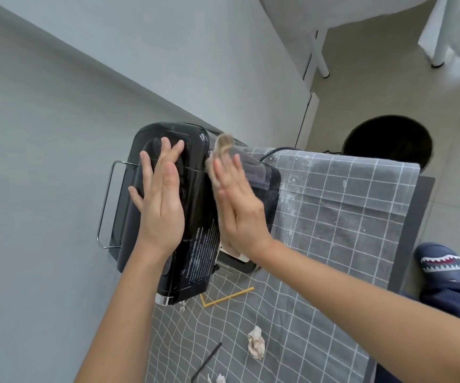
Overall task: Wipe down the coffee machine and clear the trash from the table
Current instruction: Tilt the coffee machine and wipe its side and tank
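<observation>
Black coffee machine (195, 205), L hand (162, 205) atop, R hand (240, 214) pressing cloth (224, 145)

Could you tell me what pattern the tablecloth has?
The tablecloth is grey with white grid lines; head view.

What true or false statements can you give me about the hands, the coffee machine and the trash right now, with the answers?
1. The left hand lies flat, fingers straight, on the black coffee machine. True.
2. The crumpled paper is already in the dark bin. False: it lies on the checked tablecloth, and the bin stands on the floor beyond the table.
3. The right hand presses a brownish wipe against the machine's side. True.
4. The yellow stick lies on the floor. False: it lies on the tablecloth, close beside the machine.
</observation>
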A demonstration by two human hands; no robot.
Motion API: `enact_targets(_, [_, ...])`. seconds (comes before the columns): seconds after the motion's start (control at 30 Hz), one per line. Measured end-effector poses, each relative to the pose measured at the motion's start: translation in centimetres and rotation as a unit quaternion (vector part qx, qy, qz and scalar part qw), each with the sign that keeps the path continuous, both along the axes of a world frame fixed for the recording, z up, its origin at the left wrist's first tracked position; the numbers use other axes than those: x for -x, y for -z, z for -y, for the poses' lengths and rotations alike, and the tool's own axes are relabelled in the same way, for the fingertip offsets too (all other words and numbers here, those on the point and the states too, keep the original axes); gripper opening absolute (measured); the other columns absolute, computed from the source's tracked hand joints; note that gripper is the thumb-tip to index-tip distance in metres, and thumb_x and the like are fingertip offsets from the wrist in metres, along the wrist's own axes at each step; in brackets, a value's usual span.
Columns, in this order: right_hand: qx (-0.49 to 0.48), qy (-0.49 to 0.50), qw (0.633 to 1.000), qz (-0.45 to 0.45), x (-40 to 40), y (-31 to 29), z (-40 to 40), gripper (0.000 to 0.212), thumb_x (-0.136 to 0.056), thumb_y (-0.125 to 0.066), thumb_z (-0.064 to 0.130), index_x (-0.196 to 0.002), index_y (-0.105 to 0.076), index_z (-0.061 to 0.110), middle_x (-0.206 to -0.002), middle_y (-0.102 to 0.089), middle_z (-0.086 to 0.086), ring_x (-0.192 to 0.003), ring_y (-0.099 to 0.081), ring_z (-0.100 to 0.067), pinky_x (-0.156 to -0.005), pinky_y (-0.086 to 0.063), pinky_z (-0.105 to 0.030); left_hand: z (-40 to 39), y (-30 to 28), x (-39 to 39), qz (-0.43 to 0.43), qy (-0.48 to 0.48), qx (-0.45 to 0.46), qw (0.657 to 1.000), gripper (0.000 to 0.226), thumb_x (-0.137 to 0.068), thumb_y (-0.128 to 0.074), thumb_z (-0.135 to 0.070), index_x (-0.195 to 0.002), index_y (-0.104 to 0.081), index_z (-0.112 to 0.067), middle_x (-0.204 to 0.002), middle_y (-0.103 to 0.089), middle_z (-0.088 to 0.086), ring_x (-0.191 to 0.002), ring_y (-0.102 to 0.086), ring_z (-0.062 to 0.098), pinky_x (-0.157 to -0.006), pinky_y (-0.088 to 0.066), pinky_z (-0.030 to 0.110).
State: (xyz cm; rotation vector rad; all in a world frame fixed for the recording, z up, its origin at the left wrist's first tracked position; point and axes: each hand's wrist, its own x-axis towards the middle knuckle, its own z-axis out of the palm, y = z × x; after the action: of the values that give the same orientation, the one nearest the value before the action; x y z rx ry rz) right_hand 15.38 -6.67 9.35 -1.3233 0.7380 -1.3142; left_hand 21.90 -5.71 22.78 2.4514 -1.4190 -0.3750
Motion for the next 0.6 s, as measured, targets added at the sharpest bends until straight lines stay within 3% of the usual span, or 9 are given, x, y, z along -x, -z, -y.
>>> enact_targets(0.1, [-0.170,0.042,0.984,-0.015,-0.2,1.1,2.2,0.043,-0.105,-0.037,0.019,-0.148,-0.039,0.012,-0.155,-0.037,0.000,-0.148,-0.025,-0.015,-0.122,-0.022,-0.030,-0.1,0.0,-0.1,-0.001,0.004,0.006,1.000,0.047,-0.099,-0.007,-0.047,-0.140,-0.031,-0.050,-0.153,-0.013,-0.032,-0.143,0.011,-0.004,-0.112,0.019,0.051])
enact_targets(0.23, [-0.323,0.009,0.940,-0.106,0.5,5.9,2.9,0.045,-0.107,-0.030,0.030,-0.149,-0.040,0.018,-0.151,-0.045,0.001,-0.141,-0.040,-0.016,-0.117,-0.032,-0.035,-0.1,-0.1,0.1,-0.003,0.007,0.010,1.000,0.046,-0.099,-0.007,-0.047,-0.139,-0.031,-0.050,-0.154,-0.013,-0.030,-0.143,0.011,-0.002,-0.112,0.020,0.050])
enact_targets(0.33, [-0.374,0.009,0.917,-0.140,0.7,7.2,1.2,0.046,-0.106,-0.028,0.033,-0.144,-0.047,0.016,-0.137,-0.059,-0.011,-0.124,-0.056,-0.027,-0.106,-0.044,-0.040,0.1,-0.3,0.2,0.000,0.008,0.013,1.000,0.045,-0.100,-0.007,-0.047,-0.138,-0.031,-0.051,-0.154,-0.013,-0.029,-0.144,0.011,-0.002,-0.111,0.020,0.050])
enact_targets(0.43, [-0.414,-0.004,0.895,-0.166,1.0,6.6,0.0,0.045,-0.106,-0.028,0.030,-0.132,-0.056,0.007,-0.119,-0.066,-0.018,-0.112,-0.061,-0.033,-0.099,-0.046,-0.041,0.0,-0.3,0.2,0.002,0.011,0.012,1.000,0.045,-0.099,-0.007,-0.049,-0.137,-0.030,-0.053,-0.154,-0.013,-0.029,-0.144,0.011,-0.001,-0.111,0.021,0.050])
enact_targets(0.5, [-0.435,-0.042,0.878,-0.196,2.1,5.8,0.5,0.043,-0.106,-0.030,0.026,-0.118,-0.062,0.000,-0.110,-0.067,-0.020,-0.108,-0.061,-0.035,-0.095,-0.046,-0.041,0.0,-0.3,0.2,0.000,0.014,0.016,1.000,0.047,-0.097,-0.006,-0.051,-0.138,-0.030,-0.052,-0.154,-0.012,-0.029,-0.144,0.011,-0.001,-0.110,0.021,0.051])
enact_targets(0.6, [-0.416,-0.150,0.860,-0.253,4.7,4.9,1.2,0.037,-0.105,-0.035,0.025,-0.100,-0.063,0.002,-0.103,-0.066,-0.017,-0.104,-0.062,-0.033,-0.089,-0.046,-0.037,0.0,-0.3,0.2,0.001,0.013,0.022,1.000,0.048,-0.098,-0.006,-0.052,-0.139,-0.032,-0.050,-0.154,-0.013,-0.028,-0.144,0.011,0.002,-0.109,0.021,0.053])
